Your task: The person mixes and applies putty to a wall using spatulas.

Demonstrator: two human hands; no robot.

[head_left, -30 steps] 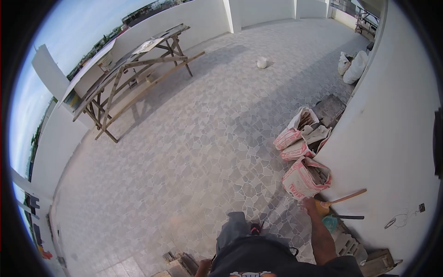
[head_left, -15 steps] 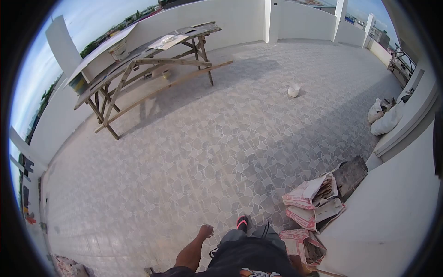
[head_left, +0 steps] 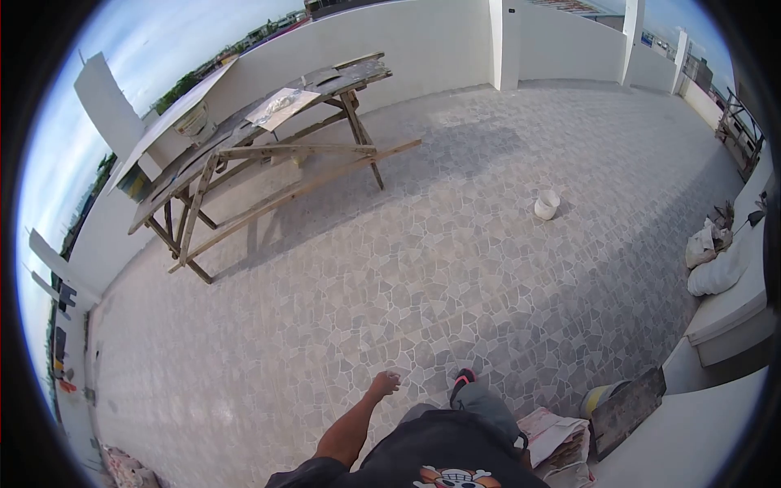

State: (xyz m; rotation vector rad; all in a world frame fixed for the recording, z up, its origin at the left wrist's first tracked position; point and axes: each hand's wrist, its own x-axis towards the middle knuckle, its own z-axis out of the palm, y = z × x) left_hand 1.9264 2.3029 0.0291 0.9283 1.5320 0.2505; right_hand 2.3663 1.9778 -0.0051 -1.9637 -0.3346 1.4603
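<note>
My left hand (head_left: 387, 382) hangs in front of my body over the stone-patterned tile floor (head_left: 325, 325). Its fingers are loosely bent and slightly apart, and nothing shows in them. My right hand is out of sight. Below, one foot in a dark shoe with pink trim (head_left: 464, 376) is forward on the floor. A white bucket (head_left: 547, 204) stands farther ahead on the tiles, well away from my hand.
A long wooden trestle table (head_left: 236, 134) stands at left, bearing a board with pale material (head_left: 281, 107) and a bucket (head_left: 195, 124). To my right are torn paper bags (head_left: 557, 443), a dark board (head_left: 626, 413), a yellow-banded bucket (head_left: 600, 398) and white sacks (head_left: 716, 268) along the wall.
I have moved forward across the floor. The paper bags have slid back beside me, the yellow-banded bucket shows more, and the white bucket appears lower and farther right. My left hand has swung slightly.
</note>
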